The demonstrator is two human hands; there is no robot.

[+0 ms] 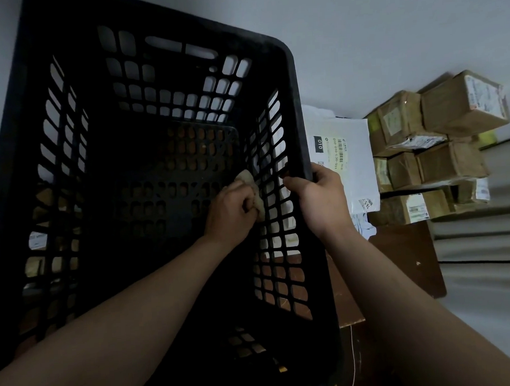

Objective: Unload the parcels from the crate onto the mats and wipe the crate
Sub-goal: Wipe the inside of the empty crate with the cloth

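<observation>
Gripping the crate's right-hand rim, the right hand (316,198) is curled tight over the edge: thumb on the inner face of the wall, fingers wrapped out of sight round the outside. The black plastic crate (297,100) fills most of the view, its slotted walls and perforated base open to the camera. Whether it sits flat or is tipped up I cannot tell.

The left hand (231,215) reaches down inside the crate, closed into a loose fist around a small beige cloth (248,178). The cloth is bunched between thumb and fingers, with its ends poking out above and below the knuckles. The hand holds it against the inner face of the right wall, low down near where the wall meets the base — just across the lattice from the right hand.

Outside the crate, the parcels lie to its right. A white poly mailer (347,157) with a barcode label and a black "010" tag lies just beside the right wall, and part of it shows through the slots. Further right stands a stack of brown cardboard boxes (441,142), taped and labelled, several layers high, close against the mailer's far edge. A brown surface (407,258) shows below the mailer and the boxes — it also shows through the lower slots of the crate's right wall.
</observation>
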